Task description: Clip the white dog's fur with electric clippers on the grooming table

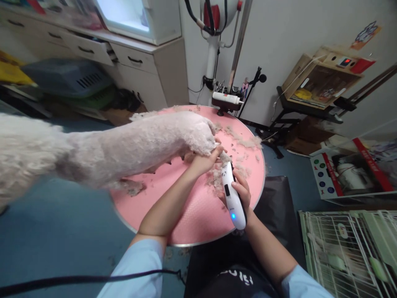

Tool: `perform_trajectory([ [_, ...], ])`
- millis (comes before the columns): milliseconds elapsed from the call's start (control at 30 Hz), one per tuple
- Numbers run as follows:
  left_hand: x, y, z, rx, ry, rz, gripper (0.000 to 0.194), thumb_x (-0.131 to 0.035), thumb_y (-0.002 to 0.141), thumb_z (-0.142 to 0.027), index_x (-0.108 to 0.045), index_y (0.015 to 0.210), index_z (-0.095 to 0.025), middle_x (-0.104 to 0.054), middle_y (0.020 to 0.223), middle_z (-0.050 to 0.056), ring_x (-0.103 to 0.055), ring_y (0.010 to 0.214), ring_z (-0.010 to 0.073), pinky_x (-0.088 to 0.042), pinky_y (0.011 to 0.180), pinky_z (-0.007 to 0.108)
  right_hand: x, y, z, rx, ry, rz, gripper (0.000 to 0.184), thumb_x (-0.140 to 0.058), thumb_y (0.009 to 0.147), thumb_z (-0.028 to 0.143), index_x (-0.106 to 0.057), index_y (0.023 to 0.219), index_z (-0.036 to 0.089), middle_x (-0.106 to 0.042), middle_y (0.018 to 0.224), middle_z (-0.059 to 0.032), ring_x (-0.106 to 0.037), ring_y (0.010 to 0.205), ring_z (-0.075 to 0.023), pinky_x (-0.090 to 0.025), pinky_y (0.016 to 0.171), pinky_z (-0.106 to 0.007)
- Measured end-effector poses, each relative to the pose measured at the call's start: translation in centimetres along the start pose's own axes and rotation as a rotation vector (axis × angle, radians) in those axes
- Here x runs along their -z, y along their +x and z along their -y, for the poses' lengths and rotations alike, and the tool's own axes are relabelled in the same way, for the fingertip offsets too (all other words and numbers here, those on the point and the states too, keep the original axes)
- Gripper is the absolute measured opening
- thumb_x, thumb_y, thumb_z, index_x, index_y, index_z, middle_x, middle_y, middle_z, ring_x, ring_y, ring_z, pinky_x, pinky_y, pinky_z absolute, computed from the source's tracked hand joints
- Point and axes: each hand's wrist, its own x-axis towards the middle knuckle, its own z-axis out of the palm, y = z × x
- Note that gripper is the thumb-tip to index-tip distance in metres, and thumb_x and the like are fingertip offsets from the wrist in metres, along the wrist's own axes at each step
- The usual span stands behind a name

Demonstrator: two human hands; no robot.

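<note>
Here, the left hand (207, 160) is closed around a leg of the pale, short-clipped dog (139, 145), which stretches leftward over the round pink table (192, 215); fingertips partly hidden. Just right, the right hand (242, 191) clasps white-and-black plastic clippers (231, 194), their tip blurred against fur.

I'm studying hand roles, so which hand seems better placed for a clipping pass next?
Likely the right hand: it holds the white clipper, tip near fur, while the left hand is against the dog.
</note>
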Motion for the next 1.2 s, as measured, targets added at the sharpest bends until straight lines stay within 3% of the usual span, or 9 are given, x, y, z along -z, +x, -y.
perform_trajectory([
  [167, 0.2, 0.4, 0.4, -0.027, 0.054, -0.033, 0.031, -0.066, 0.084, -0.048, -0.056, 0.092, -0.02, -0.071, 0.083, 0.003, -0.07, 0.071, 0.0165, -0.057, 0.057, 0.024, 0.8, 0.0, 0.3, -0.055, -0.006, 0.139, 0.047, -0.071, 0.089, 0.033, -0.05, 0.129, 0.025, -0.054, 0.144, -0.0177, -0.061, 0.128, -0.0321, -0.06, 0.095, -0.051],
  [333, 0.4, 0.4, 0.5, -0.066, 0.123, -0.034, 0.03, -0.063, 0.085, -0.049, -0.057, 0.088, -0.02, -0.07, 0.078, 0.003, -0.067, 0.067, 0.0159, -0.055, 0.058, 0.024, 1.0, -0.3, 0.5, -0.029, -0.05, 0.043, 0.049, -0.073, 0.086, 0.038, -0.049, 0.126, 0.024, -0.061, 0.133, -0.0186, -0.068, 0.117, -0.0307, -0.065, 0.084, -0.047],
  [433, 0.5, 0.4, 0.5, -0.132, 0.284, -0.035, 0.026, -0.058, 0.088, -0.044, -0.056, 0.077, -0.021, -0.064, 0.066, -0.001, -0.061, 0.059, 0.0136, -0.052, 0.062, 0.025, 0.7, -0.1, 0.3, -0.03, -0.04, 0.07, 0.049, -0.072, 0.087, 0.036, -0.048, 0.128, 0.024, -0.06, 0.133, -0.018, -0.066, 0.119, -0.031, -0.065, 0.085, -0.047],
  [567, 0.5, 0.6, 0.4, -0.227, 0.436, -0.04, 0.034, -0.056, 0.09, -0.037, -0.046, 0.061, -0.022, -0.048, 0.052, -0.006, -0.052, 0.053, 0.0124, -0.049, 0.073, 0.026, 0.7, 0.1, 0.2, -0.049, 0.008, 0.187, 0.046, -0.069, 0.09, 0.026, -0.048, 0.131, 0.027, -0.052, 0.145, -0.0163, -0.067, 0.119, -0.0283, -0.066, 0.086, -0.045],
  [700, 0.2, 0.7, 0.6, -0.221, 0.396, -0.064, 0.034, -0.058, 0.089, -0.039, -0.044, 0.062, -0.023, -0.045, 0.048, -0.006, -0.05, 0.05, 0.0127, -0.046, 0.065, 0.025, 1.3, -1.1, 0.6, -0.067, 0.091, 0.374, 0.046, -0.062, 0.093, 0.014, -0.049, 0.135, 0.028, -0.038, 0.158, -0.0151, -0.068, 0.119, -0.0244, -0.066, 0.086, -0.037],
  [900, 0.2, 0.5, 0.9, -0.189, 0.362, -0.126, 0.032, -0.055, 0.088, -0.045, -0.046, 0.066, -0.024, -0.045, 0.043, -0.007, -0.045, 0.041, 0.0123, -0.041, 0.053, 0.025, 1.6, -4.3, 0.2, -0.014, 0.072, 0.214, 0.064, -0.067, 0.085, 0.005, -0.046, 0.142, 0.027, -0.027, 0.164, -0.0143, -0.066, 0.122, -0.0261, -0.066, 0.087, -0.036],
  [1033, 0.4, 0.5, 0.8, -0.189, 0.34, -0.153, 0.036, -0.055, 0.088, -0.048, -0.044, 0.063, -0.024, -0.045, 0.044, -0.006, -0.046, 0.042, 0.0121, -0.042, 0.056, 0.026, 0.6, -4.3, -0.9, 0.006, 0.063, 0.254, 0.068, -0.07, 0.084, 0.008, -0.047, 0.142, 0.035, -0.026, 0.165, -0.0083, -0.065, 0.123, -0.0278, -0.067, 0.086, -0.04],
  [1200, 0.6, 0.5, 0.7, -0.231, 0.361, -0.181, 0.037, -0.058, 0.087, -0.047, -0.045, 0.062, -0.024, -0.045, 0.047, -0.006, -0.05, 0.051, 0.0132, -0.045, 0.065, 0.026, 0.4, -4.0, -0.9, 0.069, 0.089, 0.244, 0.069, -0.067, 0.085, 0.003, -0.045, 0.145, 0.029, -0.022, 0.167, -0.011, -0.057, 0.133, -0.0286, -0.064, 0.094, -0.041],
])
